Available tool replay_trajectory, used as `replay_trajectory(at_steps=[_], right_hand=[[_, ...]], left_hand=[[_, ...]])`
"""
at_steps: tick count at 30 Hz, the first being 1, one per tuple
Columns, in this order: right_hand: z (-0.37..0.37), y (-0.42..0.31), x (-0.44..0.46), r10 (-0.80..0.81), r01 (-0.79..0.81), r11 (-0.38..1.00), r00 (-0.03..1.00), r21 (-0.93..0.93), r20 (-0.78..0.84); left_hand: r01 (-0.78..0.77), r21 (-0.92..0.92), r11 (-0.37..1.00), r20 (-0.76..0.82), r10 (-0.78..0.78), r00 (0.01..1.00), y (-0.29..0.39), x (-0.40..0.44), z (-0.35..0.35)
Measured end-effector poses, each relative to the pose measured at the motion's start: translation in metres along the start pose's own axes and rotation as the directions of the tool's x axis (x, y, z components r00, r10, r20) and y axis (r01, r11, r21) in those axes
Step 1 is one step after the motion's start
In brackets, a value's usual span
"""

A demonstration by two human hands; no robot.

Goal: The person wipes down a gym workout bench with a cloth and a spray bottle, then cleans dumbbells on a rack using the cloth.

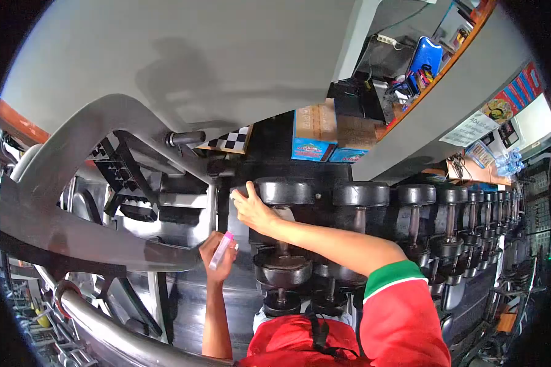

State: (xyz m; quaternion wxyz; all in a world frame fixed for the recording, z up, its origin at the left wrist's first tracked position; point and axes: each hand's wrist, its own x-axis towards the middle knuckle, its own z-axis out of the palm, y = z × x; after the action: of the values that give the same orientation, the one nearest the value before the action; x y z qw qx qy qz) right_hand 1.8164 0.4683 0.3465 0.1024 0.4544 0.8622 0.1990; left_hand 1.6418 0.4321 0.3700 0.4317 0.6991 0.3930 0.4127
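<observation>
Simultaneously gripping a pink-capped bottle in the left hand beside a grey machine frame, and holding the right hand open near a dumbbell; might drop the bottle by knocking that frame.

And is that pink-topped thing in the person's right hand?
No, the left hand holds the pink-topped thing, while the right hand is apart from it.
</observation>
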Motion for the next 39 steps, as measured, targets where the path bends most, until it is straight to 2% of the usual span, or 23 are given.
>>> replay_trajectory(at_steps=[3,5,6,9,10,11,12,13,15,17,18,19,21,22,23,24,25,27,29,30,33,35,39], right_hand=[[-0.007,0.012,-0.017,0.056,-0.056,0.998,0.995,0.004,-0.079],[-0.019,0.033,-0.050,0.070,-0.026,0.992,0.925,0.122,-0.372],[-0.022,0.040,-0.065,0.083,-0.029,0.989,0.923,0.148,-0.376],[-0.031,0.056,-0.102,0.199,-0.087,0.946,0.916,0.311,-0.350],[-0.031,0.055,-0.108,0.271,-0.139,0.928,0.888,0.345,-0.372],[-0.031,0.053,-0.113,0.343,-0.190,0.905,0.854,0.380,-0.391],[-0.030,0.049,-0.117,0.346,-0.194,0.905,0.853,0.379,-0.390],[-0.028,0.043,-0.120,0.451,-0.281,0.858,0.811,0.429,-0.371],[-0.022,0.031,-0.126,0.615,-0.420,0.761,0.711,0.495,-0.342],[-0.012,0.019,-0.135,0.747,-0.549,0.629,0.624,0.551,-0.231],[-0.012,0.017,-0.138,0.808,-0.585,0.524,0.571,0.619,-0.146],[-0.011,0.013,-0.136,0.809,-0.586,0.522,0.571,0.619,-0.142],[-0.010,0.006,-0.131,0.889,-0.634,0.327,0.458,0.701,-0.001],[-0.015,0.006,-0.131,0.900,-0.674,0.282,0.433,0.682,0.055],[-0.012,0.005,-0.132,0.901,-0.676,0.283,0.430,0.680,0.053],[-0.009,0.001,-0.133,0.936,-0.691,0.111,0.315,0.715,0.159],[-0.006,-0.003,-0.134,0.942,-0.681,-0.066,0.198,0.729,0.270],[-0.004,-0.008,-0.138,0.944,-0.681,-0.071,0.190,0.729,0.270],[-0.003,-0.018,-0.143,0.932,-0.412,-0.267,0.121,0.871,0.342],[-0.009,-0.020,-0.144,0.913,-0.315,-0.347,0.101,0.883,0.395],[-0.027,-0.015,-0.147,0.933,-0.290,-0.328,0.054,0.899,0.357],[-0.037,-0.007,-0.145,0.954,-0.266,-0.279,0.032,0.923,0.298],[-0.053,0.012,-0.139,0.966,-0.259,-0.240,0.028,0.936,0.255]], left_hand=[[-0.023,0.043,0.999,0.001,0.023,1.000,0.001,0.009,0.002],[-0.130,0.097,0.987,0.031,0.128,0.991,0.001,0.019,0.003],[-0.067,0.029,0.997,0.057,0.066,0.996,0.000,0.022,0.003],[-0.101,-0.036,0.994,0.129,0.105,0.986,0.004,0.041,0.006],[0.003,-0.064,0.998,0.146,0.007,0.989,0.010,0.046,0.009],[0.002,-0.064,0.998,0.149,0.008,0.989,0.013,0.052,0.012],[0.045,-0.110,0.993,0.213,-0.020,0.977,0.016,0.058,0.015],[0.091,-0.152,0.984,0.277,-0.046,0.960,0.020,0.063,0.019],[0.136,-0.131,0.982,0.303,-0.091,0.949,0.027,0.071,0.026],[-0.140,-0.055,0.989,0.302,0.150,0.941,0.028,0.079,0.031],[-0.137,-0.052,0.989,0.306,0.147,0.941,0.029,0.081,0.033],[-0.083,-0.024,0.996,0.318,0.087,0.944,0.031,0.083,0.035],[0.019,0.025,0.999,0.340,-0.027,0.940,0.037,0.085,0.042],[0.079,-0.018,0.997,0.343,-0.068,0.937,0.040,0.086,0.046],[0.076,-0.021,0.997,0.345,-0.064,0.936,0.040,0.089,0.048],[0.006,0.033,0.999,0.372,-0.018,0.928,0.039,0.091,0.050],[-0.067,0.085,0.994,0.403,0.027,0.915,0.038,0.094,0.051],[-0.069,0.100,0.993,0.410,0.022,0.912,0.037,0.097,0.056],[-0.021,0.082,0.996,0.411,-0.015,0.911,0.043,0.099,0.060],[-0.021,0.080,0.997,0.413,-0.014,0.911,0.046,0.100,0.062],[-0.058,0.136,0.989,0.430,-0.006,0.903,0.051,0.103,0.065],[0.015,0.169,0.986,0.476,-0.095,0.874,0.051,0.102,0.063],[0.038,0.182,0.983,0.483,-0.123,0.867,0.048,0.103,0.058]])
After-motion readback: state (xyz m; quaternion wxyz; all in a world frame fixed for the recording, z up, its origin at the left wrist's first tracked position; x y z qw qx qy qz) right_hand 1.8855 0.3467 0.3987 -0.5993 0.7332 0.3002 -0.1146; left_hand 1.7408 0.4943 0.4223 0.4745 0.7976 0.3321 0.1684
